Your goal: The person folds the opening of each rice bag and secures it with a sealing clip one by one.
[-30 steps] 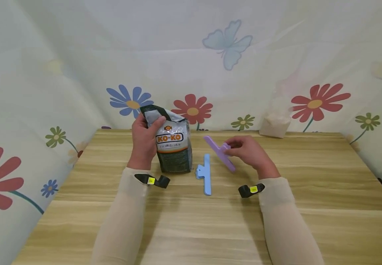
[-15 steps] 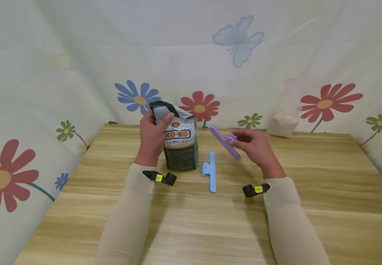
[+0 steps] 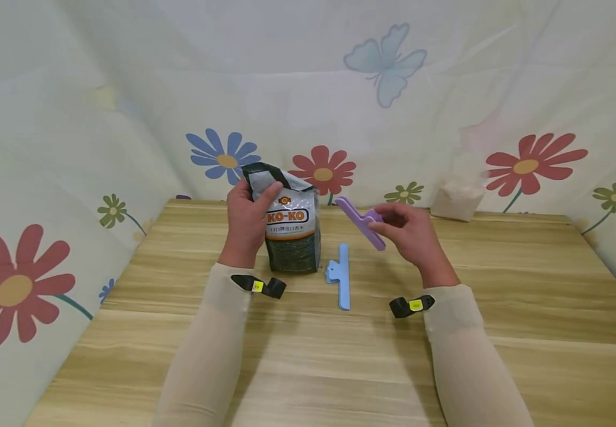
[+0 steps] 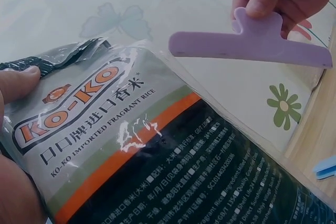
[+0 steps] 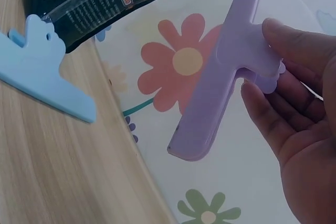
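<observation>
My left hand [image 3: 247, 222] grips the upper left side of a KO-KO rice bag [image 3: 293, 243], thumb across its front. The bag stands upright on the table, and its top is folded over to the right. In the left wrist view the thumb [image 4: 20, 83] lies near the folded top of the bag [image 4: 157, 145]. My right hand [image 3: 406, 237] pinches the handle of a purple bag clip [image 3: 361, 222] between thumb and fingers, raised to the right of the bag. The right wrist view shows the purple clip [image 5: 215, 87] with its long jaw slanting.
A light blue bag clip [image 3: 343, 276] lies on the wooden table [image 3: 297, 367] just in front of the bag, between the hands. A clear bag of pale contents [image 3: 456, 198] stands at the back right against the flowered backdrop [image 3: 265, 89].
My right hand has lifted the purple clip a little higher. My left hand keeps its grip on the rice bag. The head view has shifted slightly, moving the whole scene rightward.
</observation>
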Motion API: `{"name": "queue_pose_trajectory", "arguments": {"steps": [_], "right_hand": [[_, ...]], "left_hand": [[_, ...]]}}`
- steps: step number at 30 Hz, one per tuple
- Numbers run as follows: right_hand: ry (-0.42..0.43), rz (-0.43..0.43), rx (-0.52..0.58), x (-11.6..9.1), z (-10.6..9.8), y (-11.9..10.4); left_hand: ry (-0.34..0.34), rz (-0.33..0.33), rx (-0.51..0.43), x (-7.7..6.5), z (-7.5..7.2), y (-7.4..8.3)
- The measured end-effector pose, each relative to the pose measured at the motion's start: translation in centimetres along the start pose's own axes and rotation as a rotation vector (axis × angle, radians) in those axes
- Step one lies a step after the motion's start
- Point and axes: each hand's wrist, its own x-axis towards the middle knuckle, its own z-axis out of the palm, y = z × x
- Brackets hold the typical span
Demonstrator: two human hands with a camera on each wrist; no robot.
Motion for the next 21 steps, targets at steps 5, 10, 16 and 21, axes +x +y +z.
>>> {"name": "queue_pose_trajectory", "arguments": {"steps": [5,10,16,21], "right_hand": [[0.018,-0.052,-0.015,0.11,-0.07,-0.25],[0.030,-0.094,-0.013,0.06,-0.08,-0.41],[0.025,-0.119,0.005,0.05,-0.06,-0.43],[0.026,-0.143,0.006,-0.02,-0.06,-0.62]], "left_hand": [[0.002,0.000,0.004,0.06,0.01,0.01],[-0.001,-0.006,0.021,0.06,-0.05,-0.09],[0.003,-0.032,0.051,-0.11,-0.04,-0.05],[-0.002,-0.038,0.066,-0.27,-0.04,0.01]]}}
